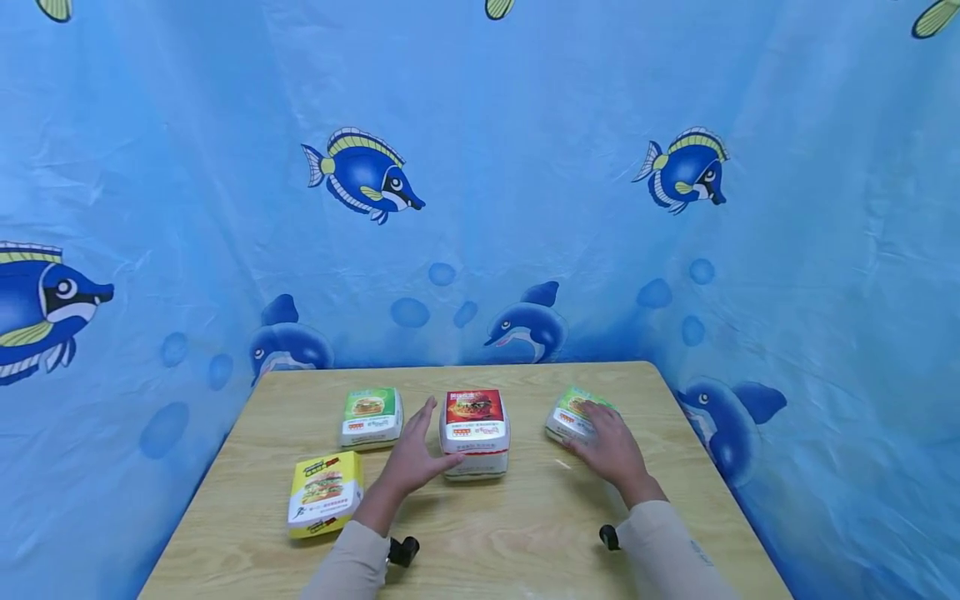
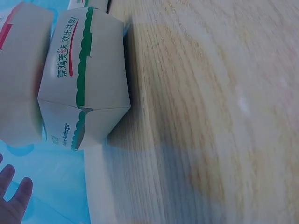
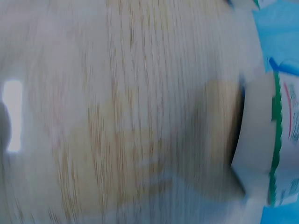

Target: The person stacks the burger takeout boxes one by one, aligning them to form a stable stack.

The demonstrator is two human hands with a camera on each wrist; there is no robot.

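In the head view my left hand [image 1: 411,460] is held with thumb and fingers spread, left of a red-topped burger box [image 1: 473,410]. The left wrist view has this hand's fingertips [image 2: 21,192] apart from the boxes. That red-edged burger box [image 2: 21,70] seems to sit on a green-edged burger box [image 2: 100,65] resting on the table. My right hand [image 1: 613,454] reaches over the near right part of a green-topped burger box [image 1: 568,421], thumb spread from its fingers. Whether it touches the box cannot be told. The right wrist view is blurred and shows this green-edged box [image 3: 259,135].
A second green-topped burger box [image 1: 371,427] lies at the back left of the wooden table [image 1: 517,550]. A yellow burger box [image 1: 324,498] is beside my left forearm. Behind and around the table hangs a blue curtain [image 1: 480,208] printed with fish and dolphins.
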